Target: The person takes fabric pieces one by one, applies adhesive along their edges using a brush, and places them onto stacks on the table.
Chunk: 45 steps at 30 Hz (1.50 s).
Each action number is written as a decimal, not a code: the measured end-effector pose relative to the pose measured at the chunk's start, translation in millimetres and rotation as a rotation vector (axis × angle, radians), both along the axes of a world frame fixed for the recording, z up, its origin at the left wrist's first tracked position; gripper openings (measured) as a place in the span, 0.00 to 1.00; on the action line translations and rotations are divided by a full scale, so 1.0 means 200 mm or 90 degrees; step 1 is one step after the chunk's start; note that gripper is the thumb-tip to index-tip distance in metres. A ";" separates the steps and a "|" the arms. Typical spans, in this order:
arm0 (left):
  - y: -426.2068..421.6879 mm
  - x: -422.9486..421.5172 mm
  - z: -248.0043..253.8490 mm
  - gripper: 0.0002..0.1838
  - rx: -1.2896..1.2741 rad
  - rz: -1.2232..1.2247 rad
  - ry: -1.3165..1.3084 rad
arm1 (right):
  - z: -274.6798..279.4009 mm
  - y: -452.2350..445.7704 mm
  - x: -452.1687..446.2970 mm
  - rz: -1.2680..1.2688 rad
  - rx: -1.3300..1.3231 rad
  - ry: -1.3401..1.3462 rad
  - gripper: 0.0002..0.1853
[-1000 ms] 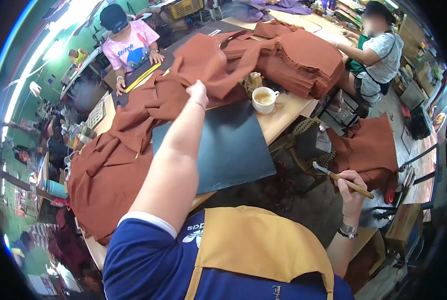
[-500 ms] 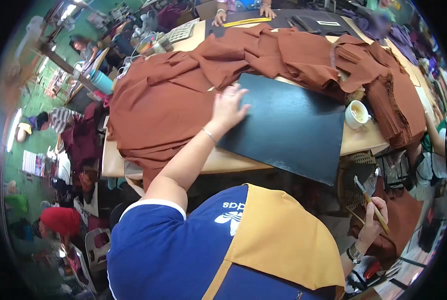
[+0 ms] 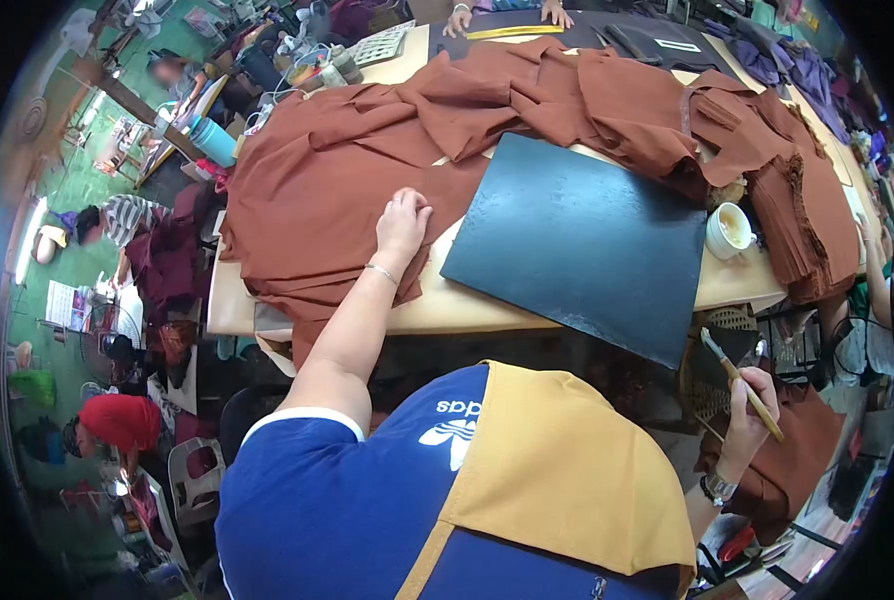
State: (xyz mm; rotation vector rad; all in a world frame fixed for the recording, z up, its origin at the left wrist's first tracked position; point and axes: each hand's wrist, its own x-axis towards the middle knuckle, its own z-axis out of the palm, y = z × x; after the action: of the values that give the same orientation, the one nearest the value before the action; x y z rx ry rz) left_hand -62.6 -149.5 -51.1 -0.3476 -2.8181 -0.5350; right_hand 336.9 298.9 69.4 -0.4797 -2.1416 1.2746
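Note:
My left hand (image 3: 403, 225) rests over the brown fabric (image 3: 317, 200), left of the black board (image 3: 587, 240) and apart from it. Its fingers are curled together, and what they may pinch is hidden. My right hand (image 3: 750, 405) grips a brush (image 3: 724, 362) by its wooden handle, with the pale tip pointing up and left. This hand is beyond the table's front edge, below the board's right corner. The board lies flat and overhangs that edge. Next to its right side stands a white cup (image 3: 730, 231) with pale contents.
More brown fabric is heaped behind the board, and a stack of cut brown pieces (image 3: 792, 220) lies at right. Another person's hands (image 3: 557, 14) are by a yellow ruler (image 3: 515, 32) across the table. Brown cloth (image 3: 792, 440) hangs below my right hand.
My left hand has moved left from the board's edge onto the brown fabric, and its spread fingers have closed. My right hand still holds the brush in nearly the same place.

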 end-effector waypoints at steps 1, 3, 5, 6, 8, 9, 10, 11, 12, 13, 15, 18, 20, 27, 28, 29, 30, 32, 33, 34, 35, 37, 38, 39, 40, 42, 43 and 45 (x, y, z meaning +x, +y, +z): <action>-0.02 0.04 0.04 0.17 0.025 0.012 0.047 | 0.07 -0.04 0.06 -0.003 -0.005 -0.004 0.05; -0.02 0.03 0.06 0.18 0.028 0.039 0.002 | 0.06 -0.04 0.07 -0.005 -0.017 -0.005 0.06; -0.01 -0.02 0.16 0.19 -0.015 0.063 -0.187 | 0.05 -0.04 0.08 -0.004 -0.009 -0.002 0.05; 0.00 -0.02 0.19 0.20 -0.011 0.059 -0.139 | 0.05 -0.04 0.08 -0.004 -0.005 -0.001 0.05; 0.06 -0.02 0.25 0.21 -0.004 0.047 -0.041 | 0.05 -0.05 0.09 -0.027 0.023 0.002 0.05; 0.11 -0.03 0.30 0.19 0.056 0.020 0.001 | 0.05 -0.05 0.09 -0.039 0.038 0.002 0.05; 0.19 -0.01 0.35 0.18 0.188 -0.051 0.024 | 0.04 -0.05 0.09 -0.056 0.013 0.009 0.05; 0.29 0.02 0.40 0.18 0.321 -0.122 0.044 | 0.05 -0.05 0.09 -0.073 -0.011 0.013 0.06; 0.40 0.05 0.45 0.17 0.455 -0.193 0.063 | 0.06 -0.06 0.08 -0.090 -0.035 0.018 0.08; 0.51 0.14 0.56 0.17 0.462 -0.239 -0.002 | 0.08 -0.08 0.06 -0.128 -0.023 0.015 0.11; 0.74 0.31 0.57 0.25 0.377 -0.374 -0.038 | 0.07 -0.04 0.04 -0.121 0.100 0.064 0.12; 0.87 0.62 0.57 0.46 0.054 -0.543 0.004 | 0.04 -0.01 0.05 -0.130 0.221 0.121 0.12; 0.81 0.73 0.52 0.53 -0.065 -0.575 0.005 | 0.02 0.02 0.07 -0.153 0.268 0.162 0.11; 0.21 0.81 0.23 0.49 -0.097 -0.394 -0.048 | -0.04 -0.02 0.11 -0.235 0.018 0.138 0.14; 0.14 0.81 0.21 0.48 -0.122 -0.381 -0.052 | -0.04 -0.02 0.09 -0.222 -0.022 0.154 0.15; 0.10 0.81 0.19 0.47 -0.110 -0.377 -0.051 | -0.03 -0.04 0.05 -0.221 -0.010 0.150 0.13; 0.06 0.80 0.17 0.46 -0.099 -0.373 -0.051 | -0.02 -0.05 0.01 -0.221 0.001 0.145 0.11; 0.04 0.81 0.15 0.44 -0.085 -0.365 -0.038 | -0.03 -0.05 -0.12 -0.216 0.090 0.176 0.08; 0.04 0.81 0.15 0.43 -0.081 -0.363 -0.027 | -0.05 -0.05 -0.15 -0.164 -0.016 0.224 0.09; 0.04 0.81 0.14 0.42 -0.075 -0.363 -0.017 | -0.09 -0.01 -0.16 -0.159 0.072 0.181 0.12; 0.04 0.81 0.14 0.40 -0.064 -0.358 -0.008 | -0.12 0.01 -0.17 -0.160 0.075 0.171 0.13; 0.02 0.82 0.13 0.34 -0.041 -0.348 0.006 | -0.08 -0.02 -0.23 -0.162 0.081 0.176 0.13; 0.01 0.81 0.11 0.31 -0.047 -0.341 0.026 | -0.08 -0.01 -0.25 -0.187 0.137 0.152 0.13; 0.01 0.80 0.10 0.28 -0.054 -0.335 0.046 | -0.07 0.00 -0.25 -0.212 0.193 0.127 0.12; 0.02 0.79 0.08 0.25 -0.060 -0.331 0.064 | -0.08 0.00 -0.26 -0.238 0.250 0.099 0.12; 0.03 0.77 0.07 0.14 -0.028 -0.320 0.100 | -0.12 0.00 -0.29 -0.159 0.099 0.131 0.09; 0.03 0.75 0.08 0.12 -0.002 -0.324 0.097 | -0.15 0.00 -0.32 -0.110 -0.019 0.167 0.10; 0.07 0.74 0.15 0.05 0.061 -0.329 0.122 | -0.17 -0.03 -0.36 -0.055 0.051 0.164 0.15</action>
State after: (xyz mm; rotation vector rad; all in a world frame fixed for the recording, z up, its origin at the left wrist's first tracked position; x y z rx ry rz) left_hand 84.9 -134.8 -21.1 -1.0596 -2.4953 -0.6912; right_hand 265.2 293.3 35.2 -0.3495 -1.9264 1.1330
